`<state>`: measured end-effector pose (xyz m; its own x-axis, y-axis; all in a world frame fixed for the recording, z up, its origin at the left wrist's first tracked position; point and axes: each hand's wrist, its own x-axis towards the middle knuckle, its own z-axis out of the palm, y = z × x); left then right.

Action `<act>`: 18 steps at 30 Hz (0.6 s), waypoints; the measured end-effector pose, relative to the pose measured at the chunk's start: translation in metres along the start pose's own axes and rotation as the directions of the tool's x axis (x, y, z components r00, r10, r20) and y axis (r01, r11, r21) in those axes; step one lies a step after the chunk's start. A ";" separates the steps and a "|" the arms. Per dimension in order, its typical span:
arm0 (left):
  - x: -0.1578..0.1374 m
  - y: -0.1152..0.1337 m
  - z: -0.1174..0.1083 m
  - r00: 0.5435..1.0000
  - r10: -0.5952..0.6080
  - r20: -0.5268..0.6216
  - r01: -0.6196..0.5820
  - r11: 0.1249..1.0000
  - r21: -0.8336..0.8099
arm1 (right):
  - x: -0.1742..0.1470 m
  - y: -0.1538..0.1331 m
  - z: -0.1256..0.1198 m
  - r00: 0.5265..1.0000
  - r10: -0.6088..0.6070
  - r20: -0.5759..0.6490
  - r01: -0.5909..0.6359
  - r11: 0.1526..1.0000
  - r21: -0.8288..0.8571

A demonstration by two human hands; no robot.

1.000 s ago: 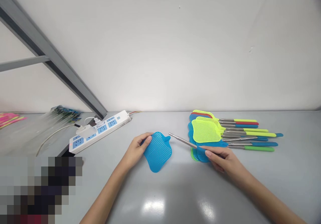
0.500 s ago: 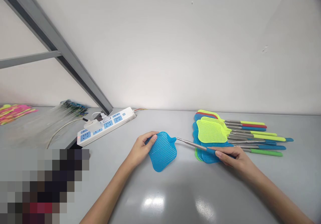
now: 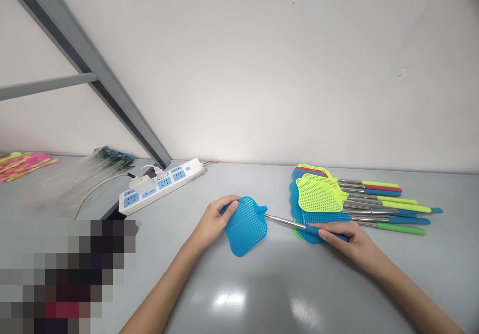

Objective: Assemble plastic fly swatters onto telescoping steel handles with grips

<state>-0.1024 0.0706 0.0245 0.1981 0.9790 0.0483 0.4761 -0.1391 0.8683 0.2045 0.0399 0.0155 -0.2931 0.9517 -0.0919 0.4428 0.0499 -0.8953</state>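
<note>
Between thumb and fingers, my left hand grips a blue perforated fly swatter head by its left edge, with the short neck pointing right. My right hand is closed round the blue grip of a metal telescopic handle. The rod's tip lies close beside the neck, slightly below it; whether they touch I cannot tell. Right behind that handle lies a pile of fly swatters with yellow, blue and green heads, their metal rods and coloured grips pointing right.
A white power strip with plugs and cables stands at the left. Beyond it lie a clear plastic bag and a heap of pink and yellow pieces. A grey metal frame slants along the wall behind the grey table.
The handle's tip has dropped from level with the neck to slightly below it. My left hand keeps its hold on the swatter head. The whole view has shifted slightly.
</note>
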 end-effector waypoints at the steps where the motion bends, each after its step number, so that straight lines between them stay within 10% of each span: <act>1: 0.000 0.000 0.000 1.000 -0.001 -0.006 0.001 1.000 0.000 | 0.000 0.000 0.000 1.000 -0.002 0.003 0.002 1.000 0.000; 18: 0.000 -0.001 -0.001 0.999 -0.010 -0.031 0.010 1.000 -0.002 | 0.000 0.006 -0.002 0.997 0.057 -0.061 -0.053 0.997 0.064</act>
<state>-0.1039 0.0708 0.0237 0.1666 0.9845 0.0549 0.4759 -0.1291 0.8700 0.2091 0.0409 0.0111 -0.2152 0.9696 -0.1162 0.4024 -0.0204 -0.9152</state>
